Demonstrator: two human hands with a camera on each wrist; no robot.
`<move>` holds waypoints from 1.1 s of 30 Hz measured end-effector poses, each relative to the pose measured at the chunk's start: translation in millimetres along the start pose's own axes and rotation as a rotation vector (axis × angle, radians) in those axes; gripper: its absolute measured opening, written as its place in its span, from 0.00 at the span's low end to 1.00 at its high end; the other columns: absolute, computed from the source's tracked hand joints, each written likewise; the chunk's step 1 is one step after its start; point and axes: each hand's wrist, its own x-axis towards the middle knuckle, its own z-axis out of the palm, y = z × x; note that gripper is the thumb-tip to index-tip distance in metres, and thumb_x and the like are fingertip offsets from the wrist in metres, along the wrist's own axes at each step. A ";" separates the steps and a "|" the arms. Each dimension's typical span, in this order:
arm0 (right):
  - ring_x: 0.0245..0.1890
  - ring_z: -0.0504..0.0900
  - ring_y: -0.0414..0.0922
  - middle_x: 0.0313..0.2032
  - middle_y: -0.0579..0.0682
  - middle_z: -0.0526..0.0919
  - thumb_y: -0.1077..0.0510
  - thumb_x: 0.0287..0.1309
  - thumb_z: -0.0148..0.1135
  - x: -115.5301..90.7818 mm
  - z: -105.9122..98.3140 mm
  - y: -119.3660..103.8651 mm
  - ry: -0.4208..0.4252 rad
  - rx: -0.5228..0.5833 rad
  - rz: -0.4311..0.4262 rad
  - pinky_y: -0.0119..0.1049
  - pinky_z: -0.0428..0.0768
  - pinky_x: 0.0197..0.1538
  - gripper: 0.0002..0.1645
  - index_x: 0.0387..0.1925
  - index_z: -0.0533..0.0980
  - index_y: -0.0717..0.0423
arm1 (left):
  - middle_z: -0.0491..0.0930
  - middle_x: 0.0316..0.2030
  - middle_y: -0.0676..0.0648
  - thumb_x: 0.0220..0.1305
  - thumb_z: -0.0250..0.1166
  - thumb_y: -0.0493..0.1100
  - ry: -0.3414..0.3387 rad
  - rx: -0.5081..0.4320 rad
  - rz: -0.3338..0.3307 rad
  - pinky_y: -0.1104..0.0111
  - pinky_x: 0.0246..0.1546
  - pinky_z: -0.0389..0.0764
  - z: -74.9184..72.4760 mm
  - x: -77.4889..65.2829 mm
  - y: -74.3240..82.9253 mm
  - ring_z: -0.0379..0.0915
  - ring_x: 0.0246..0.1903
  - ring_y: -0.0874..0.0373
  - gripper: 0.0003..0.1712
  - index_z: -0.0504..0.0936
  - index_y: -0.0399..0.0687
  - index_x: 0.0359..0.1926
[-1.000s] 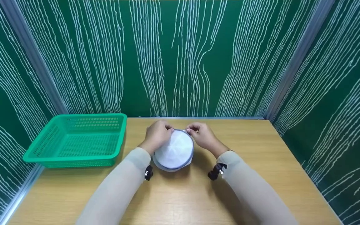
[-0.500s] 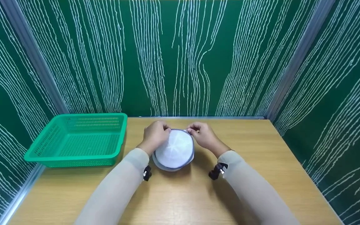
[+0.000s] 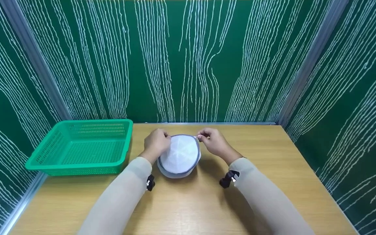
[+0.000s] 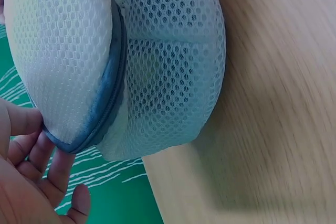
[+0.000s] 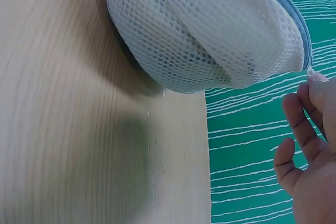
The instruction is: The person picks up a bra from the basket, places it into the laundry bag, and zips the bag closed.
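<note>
A round white mesh laundry bag (image 3: 179,155) stands on the wooden table between the two hands. Its blue zipper edge (image 4: 116,85) circles the domed lid, which looks closed over most of the rim. With thumb and fingers, the left hand (image 3: 157,143) pinches that edge on the bag's far left side. The right hand (image 3: 212,142) pinches a small pale tab (image 5: 316,76) at the far right end of the zipper, its other fingers loosely bent in the right wrist view. Through the mesh side (image 4: 168,72) no contents stand out.
A green plastic basket (image 3: 77,166) with slotted walls stands at the left of the wooden table (image 3: 188,209). Green panels (image 3: 152,65) with white wavy lines rise behind and at both sides. Black wrist mounts (image 3: 228,179) sit on the sleeves.
The left hand has moved left and slightly down, and the bag has shifted left with it. The right hand has stayed nearly in place, its pinch now a little outside the rim.
</note>
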 end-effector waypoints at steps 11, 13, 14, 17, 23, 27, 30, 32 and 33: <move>0.51 0.92 0.51 0.47 0.56 0.93 0.62 0.83 0.65 0.6 2.9 -5.0 -0.026 0.028 0.034 0.49 0.91 0.61 0.07 0.50 0.88 0.59 | 0.88 0.55 0.45 0.87 0.61 0.49 -0.071 -0.098 0.044 0.53 0.61 0.90 4.0 1.9 -7.3 0.85 0.56 0.49 0.14 0.92 0.50 0.54; 0.51 0.92 0.50 0.47 0.56 0.93 0.62 0.83 0.65 1.2 3.6 -5.7 -0.034 0.034 0.028 0.48 0.91 0.60 0.07 0.50 0.88 0.60 | 0.89 0.60 0.45 0.87 0.61 0.49 -0.075 -0.102 0.107 0.51 0.70 0.87 4.9 1.2 -4.6 0.85 0.63 0.48 0.16 0.91 0.50 0.61; 0.50 0.92 0.50 0.47 0.56 0.93 0.62 0.83 0.65 1.4 3.8 -5.8 -0.034 0.033 0.025 0.47 0.91 0.60 0.08 0.50 0.88 0.60 | 0.89 0.63 0.45 0.87 0.61 0.49 -0.080 -0.101 0.143 0.50 0.73 0.84 5.7 0.8 -2.7 0.84 0.66 0.47 0.17 0.91 0.50 0.63; 0.49 0.92 0.49 0.46 0.56 0.93 0.63 0.82 0.66 2.0 4.2 -5.6 -0.024 0.026 -0.005 0.44 0.91 0.57 0.07 0.49 0.88 0.61 | 0.88 0.67 0.46 0.87 0.63 0.49 -0.091 -0.078 0.263 0.48 0.79 0.78 8.3 -1.4 5.4 0.81 0.72 0.46 0.18 0.90 0.51 0.67; 0.48 0.91 0.49 0.46 0.58 0.94 0.65 0.80 0.67 2.1 4.1 -6.3 -0.004 0.024 -0.055 0.41 0.90 0.55 0.07 0.47 0.89 0.63 | 0.87 0.67 0.49 0.83 0.68 0.50 -0.091 -0.012 0.389 0.42 0.82 0.69 14.8 -5.2 23.3 0.79 0.73 0.46 0.16 0.93 0.56 0.64; 0.49 0.92 0.51 0.46 0.59 0.94 0.66 0.80 0.67 2.0 3.7 -4.9 0.001 0.046 -0.047 0.43 0.91 0.56 0.07 0.48 0.90 0.64 | 0.89 0.63 0.50 0.82 0.70 0.48 -0.071 0.019 0.406 0.42 0.81 0.67 17.8 -5.2 29.6 0.81 0.69 0.47 0.12 0.95 0.55 0.58; 0.49 0.93 0.52 0.47 0.59 0.95 0.66 0.80 0.67 1.4 4.0 -3.0 -0.001 0.053 -0.029 0.44 0.92 0.57 0.07 0.48 0.90 0.64 | 0.90 0.61 0.50 0.82 0.70 0.46 -0.047 0.042 0.405 0.43 0.79 0.69 18.4 -4.9 30.2 0.82 0.68 0.48 0.10 0.96 0.56 0.54; 0.50 0.92 0.51 0.47 0.58 0.95 0.66 0.80 0.67 0.9 4.6 -2.7 -0.005 0.050 -0.015 0.44 0.92 0.58 0.07 0.48 0.90 0.63 | 0.91 0.60 0.51 0.82 0.70 0.45 -0.036 0.054 0.402 0.43 0.78 0.69 18.2 -4.6 29.8 0.83 0.67 0.48 0.09 0.96 0.56 0.53; 0.50 0.92 0.50 0.47 0.58 0.95 0.65 0.80 0.67 0.9 5.0 -2.9 -0.006 0.045 -0.012 0.44 0.92 0.58 0.07 0.48 0.90 0.62 | 0.91 0.59 0.51 0.82 0.70 0.45 -0.031 0.059 0.399 0.43 0.78 0.70 17.8 -4.5 29.4 0.84 0.66 0.48 0.09 0.96 0.56 0.52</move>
